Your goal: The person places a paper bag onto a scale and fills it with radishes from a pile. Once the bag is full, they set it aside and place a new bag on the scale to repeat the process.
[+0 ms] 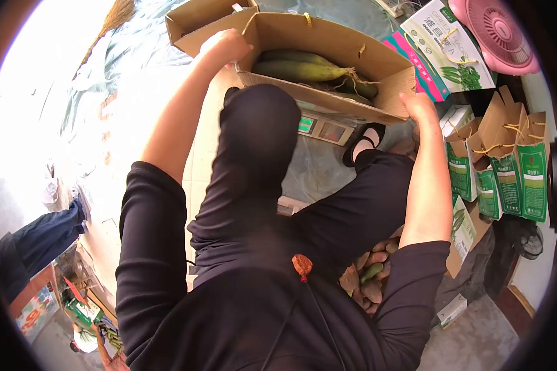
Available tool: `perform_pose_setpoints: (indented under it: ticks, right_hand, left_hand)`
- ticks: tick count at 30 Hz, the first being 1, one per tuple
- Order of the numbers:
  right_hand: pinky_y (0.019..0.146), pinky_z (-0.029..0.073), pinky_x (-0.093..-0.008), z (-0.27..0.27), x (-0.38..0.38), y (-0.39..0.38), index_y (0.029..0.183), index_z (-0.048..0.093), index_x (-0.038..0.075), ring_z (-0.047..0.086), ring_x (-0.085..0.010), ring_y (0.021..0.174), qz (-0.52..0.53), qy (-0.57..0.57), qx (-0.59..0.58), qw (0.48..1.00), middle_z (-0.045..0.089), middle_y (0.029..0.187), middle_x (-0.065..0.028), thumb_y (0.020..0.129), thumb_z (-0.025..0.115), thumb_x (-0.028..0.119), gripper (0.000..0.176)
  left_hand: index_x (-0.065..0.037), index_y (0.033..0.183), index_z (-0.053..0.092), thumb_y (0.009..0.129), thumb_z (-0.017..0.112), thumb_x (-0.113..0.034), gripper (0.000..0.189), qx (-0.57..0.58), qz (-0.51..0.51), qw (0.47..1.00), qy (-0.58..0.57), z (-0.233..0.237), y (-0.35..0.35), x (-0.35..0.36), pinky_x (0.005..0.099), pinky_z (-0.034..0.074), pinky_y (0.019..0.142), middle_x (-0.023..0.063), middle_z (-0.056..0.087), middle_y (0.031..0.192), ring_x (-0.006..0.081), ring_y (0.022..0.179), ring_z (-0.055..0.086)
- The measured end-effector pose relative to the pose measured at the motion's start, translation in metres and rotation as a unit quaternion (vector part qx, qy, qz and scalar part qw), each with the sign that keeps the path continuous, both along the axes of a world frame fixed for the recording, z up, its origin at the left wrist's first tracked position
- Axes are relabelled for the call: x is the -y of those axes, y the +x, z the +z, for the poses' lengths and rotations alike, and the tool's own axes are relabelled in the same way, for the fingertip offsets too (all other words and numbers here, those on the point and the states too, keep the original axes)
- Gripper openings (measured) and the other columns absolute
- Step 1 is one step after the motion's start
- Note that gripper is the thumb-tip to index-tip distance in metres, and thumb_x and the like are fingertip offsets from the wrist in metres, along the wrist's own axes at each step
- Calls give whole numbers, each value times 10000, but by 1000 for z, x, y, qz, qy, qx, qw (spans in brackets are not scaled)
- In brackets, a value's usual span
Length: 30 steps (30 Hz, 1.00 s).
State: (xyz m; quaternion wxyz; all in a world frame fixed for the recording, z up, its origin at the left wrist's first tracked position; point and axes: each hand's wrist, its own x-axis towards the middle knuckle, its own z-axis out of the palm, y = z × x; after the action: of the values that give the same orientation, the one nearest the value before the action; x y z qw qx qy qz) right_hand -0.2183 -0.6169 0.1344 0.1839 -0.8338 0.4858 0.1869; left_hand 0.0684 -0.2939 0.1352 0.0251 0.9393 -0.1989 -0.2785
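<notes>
An open cardboard box holds several long green radishes with stringy root ends. My left hand is closed on the box's left end. At its right end, my right hand grips the wall near the corner. Below the box a scale shows a lit green display; the box hides part of it. I cannot tell whether the box rests on the scale.
Another open carton stands behind the box. To the right are green and brown gift boxes, a printed box and a pink fan. Brown tubers lie below my right leg. Another person's dark-clothed limb shows at left.
</notes>
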Motion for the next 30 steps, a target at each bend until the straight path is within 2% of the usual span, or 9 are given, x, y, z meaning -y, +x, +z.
perform_pose_setpoints:
  ticks: [4,6,7,10,12,16,22,24,30]
  right_hand:
    - [928,423,-446,25,-22,9,1110,622,9,550,-366,1109,55,-62,2,997,582,1162,-238,843,575,409,483]
    - [907,432,-451,28,-23,16,1082,636,18,560,-369,1090,63,-101,12,993,602,1124,-233,842,576,407,461]
    - [878,446,-457,31,-27,20,1035,650,9,575,-385,1047,73,-95,30,992,622,1070,-232,836,580,404,447]
    - [847,457,-466,44,-45,41,995,660,5,589,-391,1005,117,-110,35,986,630,1030,-236,832,579,401,436]
    - [819,464,-477,55,-71,59,972,667,19,599,-390,974,142,-134,65,979,633,993,-242,828,577,403,420]
    - [809,476,-470,75,-126,110,940,677,42,613,-380,950,240,-107,88,961,643,963,-227,821,581,407,396]
    - [804,504,-429,70,-260,164,894,701,71,643,-326,928,330,-41,129,934,674,929,-177,798,635,376,326]
    - [803,509,-419,48,-307,173,884,708,81,650,-315,921,366,-35,139,919,680,931,-161,804,632,349,290]
    - [794,523,-366,8,-441,154,892,716,80,661,-288,927,465,54,76,880,693,929,-120,791,571,180,204]
  left_hand:
    - [-54,1030,671,837,595,-418,419,106,-108,988,27,-40,19,-18,389,494,869,146,657,1065,288,1035,615]
    - [-59,1028,670,823,609,-420,420,47,12,998,-28,12,-7,-26,389,494,868,144,659,1056,301,1023,617]
    - [-1,831,678,793,662,-410,411,97,16,991,-86,4,-6,-35,387,508,682,164,655,737,283,720,656]
    - [-66,993,683,813,622,-430,411,18,44,998,-51,-6,10,-66,398,501,837,124,669,1016,298,907,648]
    - [-37,987,670,826,622,-381,383,35,-54,996,-63,-35,31,-112,392,511,772,134,678,960,286,836,661]
    - [90,934,633,803,643,-291,404,16,195,944,-266,-28,19,-216,340,485,688,114,663,773,191,713,619]
    - [98,963,643,806,616,-284,414,48,346,883,-312,0,-72,-368,331,489,703,149,669,859,197,776,621]
    - [85,976,646,807,610,-296,419,132,397,874,-246,-60,-87,-453,337,493,713,150,680,863,206,796,636]
    - [-8,1006,672,796,591,-369,425,133,438,889,5,-21,-186,-542,396,494,768,217,670,923,318,885,658]
